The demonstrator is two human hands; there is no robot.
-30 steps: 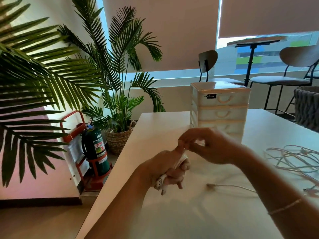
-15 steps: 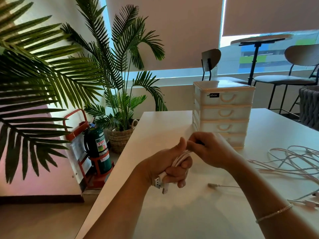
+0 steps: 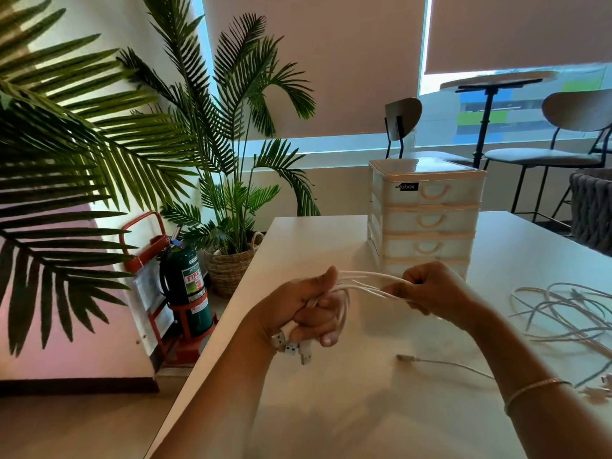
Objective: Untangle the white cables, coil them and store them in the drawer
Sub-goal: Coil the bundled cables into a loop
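My left hand (image 3: 306,309) grips a bundle of white cables (image 3: 366,283), with several USB plugs (image 3: 293,346) sticking out below the fist. My right hand (image 3: 430,288) holds the same strands a little to the right, and the cables stretch between the two hands above the white table (image 3: 347,409). A loose tangle of white cables (image 3: 563,313) lies on the table to the right, and one cable end (image 3: 405,358) lies near my right forearm. Behind my hands stands the white drawer unit (image 3: 425,220) with all its visible drawers closed.
Palm plants (image 3: 228,154) and a green fire extinguisher (image 3: 187,289) on a red stand are left of the table's edge. Chairs (image 3: 569,140) and a small round table (image 3: 493,84) are behind by the window. A dark woven basket (image 3: 592,210) sits at far right.
My right hand has drawn away from my left to the right, pulling the cable strands out taut between the two hands. The view has shifted slightly.
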